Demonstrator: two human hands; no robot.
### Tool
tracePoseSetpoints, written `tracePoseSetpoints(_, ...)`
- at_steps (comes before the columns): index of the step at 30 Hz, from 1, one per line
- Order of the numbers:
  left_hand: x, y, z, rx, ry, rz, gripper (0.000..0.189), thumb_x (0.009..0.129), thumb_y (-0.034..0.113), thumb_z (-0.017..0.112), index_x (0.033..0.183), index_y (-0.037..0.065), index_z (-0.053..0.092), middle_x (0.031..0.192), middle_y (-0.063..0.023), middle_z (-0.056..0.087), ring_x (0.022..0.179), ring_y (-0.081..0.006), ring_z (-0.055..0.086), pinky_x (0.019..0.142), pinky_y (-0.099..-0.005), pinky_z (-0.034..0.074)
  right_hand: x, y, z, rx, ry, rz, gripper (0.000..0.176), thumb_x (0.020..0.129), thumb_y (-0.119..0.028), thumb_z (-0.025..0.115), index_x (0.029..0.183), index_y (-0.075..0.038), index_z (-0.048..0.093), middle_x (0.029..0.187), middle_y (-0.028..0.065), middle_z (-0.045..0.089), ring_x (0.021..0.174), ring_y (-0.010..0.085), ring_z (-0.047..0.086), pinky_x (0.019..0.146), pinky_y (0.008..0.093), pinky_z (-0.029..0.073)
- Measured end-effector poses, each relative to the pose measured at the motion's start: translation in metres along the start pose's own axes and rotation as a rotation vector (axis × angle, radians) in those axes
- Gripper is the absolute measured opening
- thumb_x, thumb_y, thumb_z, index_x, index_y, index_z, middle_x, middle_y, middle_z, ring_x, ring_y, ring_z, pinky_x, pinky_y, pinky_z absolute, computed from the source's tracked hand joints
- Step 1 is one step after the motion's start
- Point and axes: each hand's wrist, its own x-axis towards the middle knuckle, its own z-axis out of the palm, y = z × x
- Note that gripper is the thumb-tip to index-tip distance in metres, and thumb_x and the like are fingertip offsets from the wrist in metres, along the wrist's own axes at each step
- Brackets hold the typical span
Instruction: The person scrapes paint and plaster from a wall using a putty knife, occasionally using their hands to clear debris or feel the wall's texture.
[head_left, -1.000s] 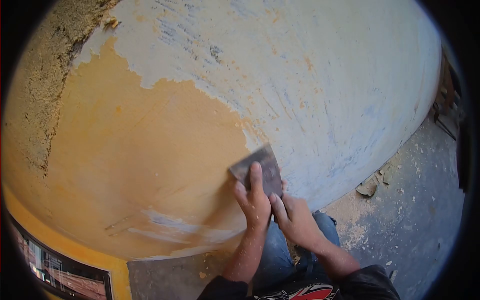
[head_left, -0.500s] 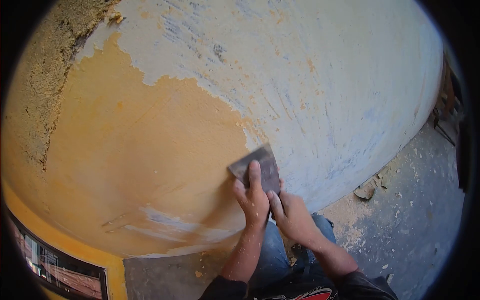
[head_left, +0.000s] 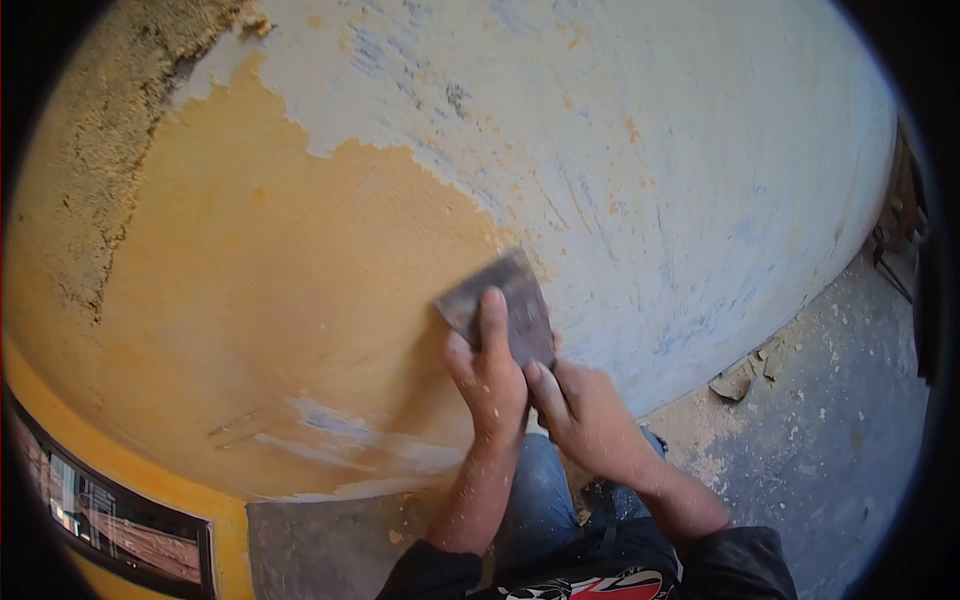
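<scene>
- The left hand point(head_left: 490, 390) grips the scraper point(head_left: 512, 315), thumb flat on its face.
- The right hand point(head_left: 595, 415) grips its low end.
- The scraper is tilted on the wall point(head_left: 700, 160), by the ragged edge of the yellow paint point(head_left: 270, 270).
- Bare wall spreads up and right from it.
- The wall's low edge meets the floor point(head_left: 820, 410).

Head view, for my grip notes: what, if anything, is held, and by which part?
A flat scraper, by its near end, in left hand and right hand, left thumb on its face.
</scene>
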Motion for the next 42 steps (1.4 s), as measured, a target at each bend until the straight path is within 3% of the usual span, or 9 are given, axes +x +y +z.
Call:
tracePoseSetpoints(1, -0.001, -0.007, -0.003, -0.001, -0.008, 0.015, 0.042, 0.099, 0.032, 0.054, 0.088, -0.007, 0.064, 0.073, -0.0118, 0.067, 0.053, -0.0182, 0.062, 0.050, -0.0298, 0.052, -0.006, 0.004, 0.002, 0.050, -0.025, 0.077, 0.037, 0.099, -0.025, 0.050, 0.087, 0.008, 0.060, 0.071, 0.0320, 0.059, 0.071, 0.0487, 0.060, 0.063, 0.0490, 0.047)
tracePoseSetpoints(7, 0.015, 0.016, 0.002, 0.023, -0.004, 0.076, 0.042, 0.097, 0.038, 0.056, 0.091, -0.003, 0.063, 0.074, -0.0118, 0.066, 0.054, -0.0171, 0.061, 0.050, -0.0305, 0.051, 0.015, -0.012, 0.005, 0.006, -0.020, -0.018, 0.038, 0.099, -0.024, 0.050, 0.084, 0.010, 0.058, 0.071, 0.0334, 0.058, 0.072, 0.0505, 0.059, 0.064, 0.0525, 0.046)
tracePoseSetpoints(10, 0.003, 0.002, -0.003, 0.029, 0.006, 0.039, 0.041, 0.098, 0.036, 0.054, 0.090, -0.003, 0.063, 0.076, -0.0119, 0.066, 0.055, -0.0180, 0.062, 0.051, -0.0303, 0.051, 0.007, 0.002, 0.005, -0.066, 0.001, -0.089, 0.042, 0.102, -0.028, 0.047, 0.082, 0.006, 0.060, 0.060, 0.0175, 0.060, 0.056, 0.0259, 0.063, 0.055, 0.0382, 0.047)
tracePoseSetpoints(14, -0.020, -0.044, -0.022, -0.100, -0.059, -0.125, 0.040, 0.099, 0.037, 0.055, 0.100, -0.002, 0.061, 0.084, -0.0125, 0.066, 0.065, -0.0201, 0.065, 0.060, -0.0334, 0.054, -0.022, 0.029, -0.011, -0.027, -0.069, 0.083, 0.034, 0.099, -0.025, 0.053, 0.089, 0.007, 0.059, 0.069, 0.0280, 0.061, 0.066, 0.0436, 0.063, 0.058, 0.0471, 0.046)
tracePoseSetpoints(19, -0.045, -0.085, -0.022, -0.495, -0.240, -0.311, 0.040, 0.098, 0.041, 0.056, 0.111, 0.003, 0.059, 0.101, -0.0104, 0.065, 0.093, -0.0246, 0.065, 0.087, -0.0422, 0.055, -0.060, 0.035, -0.055, 0.017, 0.112, 0.148, 0.016, 0.091, -0.012, 0.063, 0.103, -0.001, 0.060, 0.073, 0.0168, 0.067, 0.064, 0.0255, 0.069, 0.057, 0.0336, 0.049)
tracePoseSetpoints(25, -0.045, -0.107, 0.014, -0.661, -0.278, -0.378, 0.041, 0.099, 0.041, 0.054, 0.120, 0.006, 0.054, 0.111, -0.0110, 0.063, 0.097, -0.0259, 0.066, 0.088, -0.0412, 0.055, -0.062, 0.033, -0.060, -0.389, 0.346, -0.130, 0.026, 0.086, -0.012, 0.070, 0.111, -0.005, 0.067, 0.076, 0.0152, 0.069, 0.064, 0.0287, 0.068, 0.058, 0.0337, 0.051)
tracePoseSetpoints(29, -0.035, -0.105, 0.018, -0.788, -0.250, -0.405, 0.038, 0.100, 0.039, 0.054, 0.124, 0.010, 0.052, 0.111, -0.0071, 0.063, 0.094, -0.0236, 0.067, 0.085, -0.0376, 0.056, -0.053, 0.018, -0.070, -0.533, 0.270, -0.054, 0.032, 0.084, -0.015, 0.071, 0.115, -0.009, 0.070, 0.066, 0.0126, 0.064, 0.053, 0.0266, 0.063, 0.052, 0.0351, 0.049)
tracePoseSetpoints(35, -0.029, -0.102, 0.014, -0.700, -0.118, -0.327, 0.038, 0.098, 0.032, 0.058, 0.122, 0.003, 0.051, 0.107, -0.0162, 0.064, 0.087, -0.0287, 0.068, 0.078, -0.0383, 0.057, -0.042, 0.023, -0.068, -0.481, 0.252, -0.064, 0.032, 0.084, -0.015, 0.071, 0.116, -0.008, 0.070, 0.060, 0.0128, 0.061, 0.050, 0.0268, 0.061, 0.049, 0.0358, 0.048)
tracePoseSetpoints(42, -0.030, -0.094, 0.016, -0.577, -0.079, -0.351, 0.042, 0.096, 0.040, 0.060, 0.123, 0.007, 0.052, 0.109, -0.0088, 0.061, 0.086, -0.0221, 0.065, 0.075, -0.0342, 0.055, -0.038, 0.029, -0.061, -0.374, 0.279, -0.062, 0.031, 0.084, -0.014, 0.071, 0.115, -0.007, 0.070, 0.062, 0.0150, 0.063, 0.051, 0.0279, 0.062, 0.051, 0.0356, 0.049)
